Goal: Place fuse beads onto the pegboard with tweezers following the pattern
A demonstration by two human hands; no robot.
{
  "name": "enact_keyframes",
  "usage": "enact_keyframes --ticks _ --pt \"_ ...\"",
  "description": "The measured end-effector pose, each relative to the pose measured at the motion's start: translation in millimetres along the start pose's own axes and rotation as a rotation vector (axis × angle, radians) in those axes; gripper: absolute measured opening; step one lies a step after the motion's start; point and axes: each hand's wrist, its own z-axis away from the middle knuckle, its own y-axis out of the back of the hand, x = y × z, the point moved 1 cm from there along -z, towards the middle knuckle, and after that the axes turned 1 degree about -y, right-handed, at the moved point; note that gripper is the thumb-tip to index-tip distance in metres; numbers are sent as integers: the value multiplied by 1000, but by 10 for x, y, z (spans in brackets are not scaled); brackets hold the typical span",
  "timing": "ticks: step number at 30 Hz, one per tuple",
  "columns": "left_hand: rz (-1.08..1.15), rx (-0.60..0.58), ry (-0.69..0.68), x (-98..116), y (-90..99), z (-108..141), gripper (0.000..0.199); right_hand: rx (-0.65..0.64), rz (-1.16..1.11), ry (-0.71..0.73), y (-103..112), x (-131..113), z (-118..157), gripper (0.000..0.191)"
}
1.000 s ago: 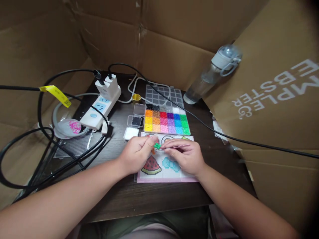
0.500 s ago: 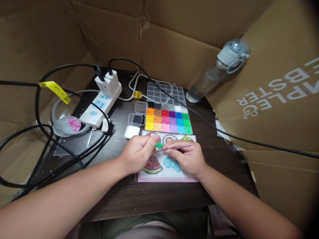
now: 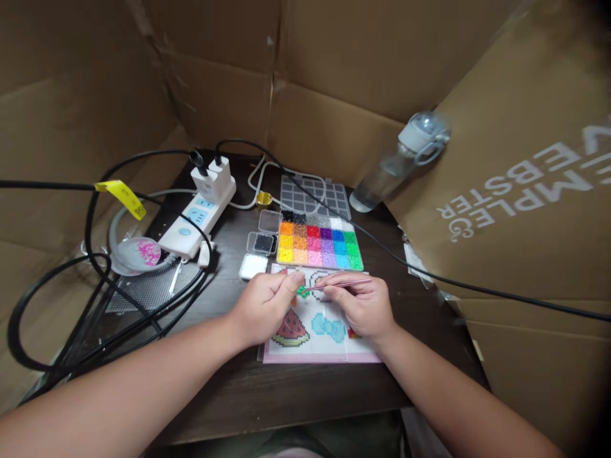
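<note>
Green beadwork [image 3: 303, 291] sits pinched in the closed thumb and fingers of the left hand [image 3: 267, 306], above the pattern sheet [image 3: 329, 354]. From my remote seat, I see the right hand [image 3: 360, 302] gripping a slim pink tool [image 3: 340, 284], tip at the piece; I judge this fine work, calling for light pressure. Around it on the dark table [image 3: 286, 401]: bead tray [image 3: 319, 242], twelve o'clock; bottle [image 3: 382, 178], one; power strip [image 3: 184, 235], ten. Cardboard [image 3: 334, 57] walls enclose everything.
</note>
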Motion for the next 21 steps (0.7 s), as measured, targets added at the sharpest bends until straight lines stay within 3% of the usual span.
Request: enact_keyframes --ticks 5,9,12,21 --pt "29 -39 56 -12 -20 -7 52 191 22 37 19 -23 -353 7" --pt "23 -19 24 10 -13 -20 50 221 64 69 -103 -53 -747 11" --pt "18 0 -2 26 -7 -17 48 230 49 16 -228 -36 -945 11" --pt "-8 -4 -2 3 -14 -18 50 294 34 -116 -333 133 -1047 15"
